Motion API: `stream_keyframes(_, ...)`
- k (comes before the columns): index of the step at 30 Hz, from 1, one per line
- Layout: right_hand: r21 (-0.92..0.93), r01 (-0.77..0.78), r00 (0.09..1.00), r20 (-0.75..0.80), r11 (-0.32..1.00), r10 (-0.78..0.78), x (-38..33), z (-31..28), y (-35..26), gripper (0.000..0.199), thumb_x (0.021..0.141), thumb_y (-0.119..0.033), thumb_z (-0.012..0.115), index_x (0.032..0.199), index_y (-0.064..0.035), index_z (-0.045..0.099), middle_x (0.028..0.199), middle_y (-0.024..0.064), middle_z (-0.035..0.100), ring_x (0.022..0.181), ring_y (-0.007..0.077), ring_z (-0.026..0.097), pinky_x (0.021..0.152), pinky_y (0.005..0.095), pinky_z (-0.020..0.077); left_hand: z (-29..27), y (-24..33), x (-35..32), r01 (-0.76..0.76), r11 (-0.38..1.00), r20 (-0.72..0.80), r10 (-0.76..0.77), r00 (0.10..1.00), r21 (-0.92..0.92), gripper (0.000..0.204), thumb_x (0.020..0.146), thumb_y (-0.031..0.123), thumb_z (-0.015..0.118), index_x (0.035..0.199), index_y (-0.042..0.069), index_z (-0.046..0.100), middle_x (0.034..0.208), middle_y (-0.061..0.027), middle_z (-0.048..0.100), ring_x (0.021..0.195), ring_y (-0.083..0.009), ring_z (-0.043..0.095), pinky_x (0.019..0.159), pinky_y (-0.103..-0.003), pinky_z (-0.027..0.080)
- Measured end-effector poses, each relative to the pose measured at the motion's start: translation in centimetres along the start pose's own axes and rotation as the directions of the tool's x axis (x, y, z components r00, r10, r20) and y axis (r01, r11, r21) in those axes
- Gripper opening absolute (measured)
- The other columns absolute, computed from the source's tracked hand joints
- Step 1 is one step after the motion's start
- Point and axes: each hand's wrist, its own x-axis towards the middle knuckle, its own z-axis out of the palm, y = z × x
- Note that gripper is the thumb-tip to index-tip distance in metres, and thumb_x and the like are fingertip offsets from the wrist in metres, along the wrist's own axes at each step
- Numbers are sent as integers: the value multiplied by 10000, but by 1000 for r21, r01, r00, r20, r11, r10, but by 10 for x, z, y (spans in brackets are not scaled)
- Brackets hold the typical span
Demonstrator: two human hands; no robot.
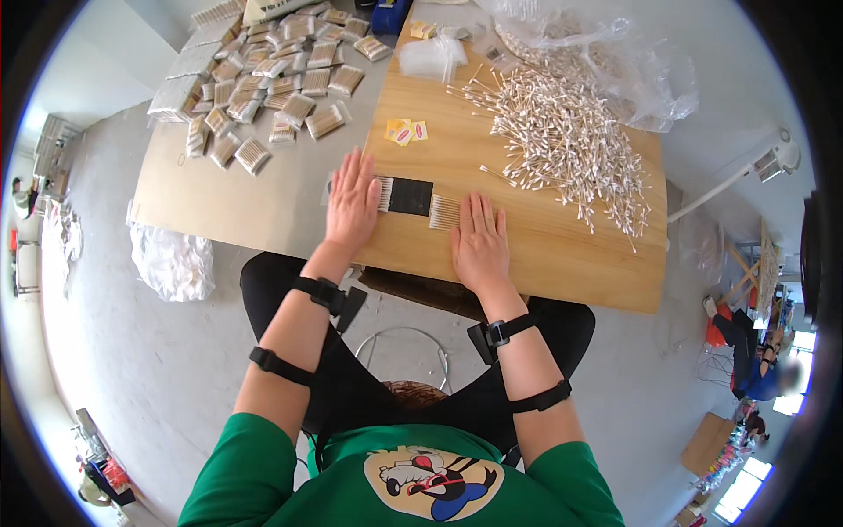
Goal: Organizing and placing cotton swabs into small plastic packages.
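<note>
A flat row of cotton swabs (446, 212) lies side by side on the wooden tabletop, with a dark rectangular piece (410, 197) to its left. More white swab tips (385, 193) show at that piece's left edge. My left hand (351, 200) lies flat over this left end, fingers stretched out, and hides what is under the palm. A bit of clear film shows beside it. My right hand (480, 239) rests flat at the right end of the row, fingers extended and touching or nearly touching the swabs. Neither hand grips anything.
A big loose heap of cotton swabs (571, 132) spreads at the right, beside a clear plastic bag (654, 83). Many filled swab packets (299, 109) lie at the far left. Small yellow and white cards (404, 132) and clear empty bags (432, 58) sit beyond my hands.
</note>
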Motion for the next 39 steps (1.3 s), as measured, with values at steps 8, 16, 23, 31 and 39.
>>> stream_keyframes(8,46,41,999,-3,998,-41,30,11,-28,565,987,-272,475,1471,2,375,1548,156,351,1449,290,303,1189,504,199,-1,-28,0,53,995,214,-69,974,80,531,1052,327,327,1509,58,320,1582,-134,280,1466,-313,246,1206,-447,175)
stream_keyframes(16,63,95,995,30,993,-97,44,8,-33,569,965,-245,518,1464,-4,392,1542,147,364,1441,287,318,1183,501,218,0,-32,0,87,989,203,-61,977,-120,504,1048,274,344,1498,47,338,1570,-144,301,1460,-336,256,1200,-456,184)
stream_keyframes(23,72,176,983,48,982,-179,57,4,-38,586,954,-242,541,1470,-9,387,1533,145,381,1426,287,348,1178,502,231,-2,-30,3,92,985,204,-61,977,-148,509,1043,276,357,1497,45,341,1571,-147,299,1457,-342,259,1198,-461,189)
stream_keyframes(31,47,160,982,96,986,-164,63,9,-56,588,953,-241,536,1467,-2,383,1531,144,378,1430,304,330,1176,523,223,-6,-29,1,110,982,206,-77,976,-155,521,1041,288,370,1501,48,331,1569,-156,296,1449,-352,271,1193,-469,202)
stream_keyframes(39,44,93,987,130,995,-98,60,10,-71,595,953,-239,530,1468,13,373,1531,179,361,1430,344,317,1168,546,219,-10,-31,1,114,970,251,-58,966,-216,522,1047,284,349,1510,45,309,1585,-152,262,1466,-340,239,1202,-468,174)
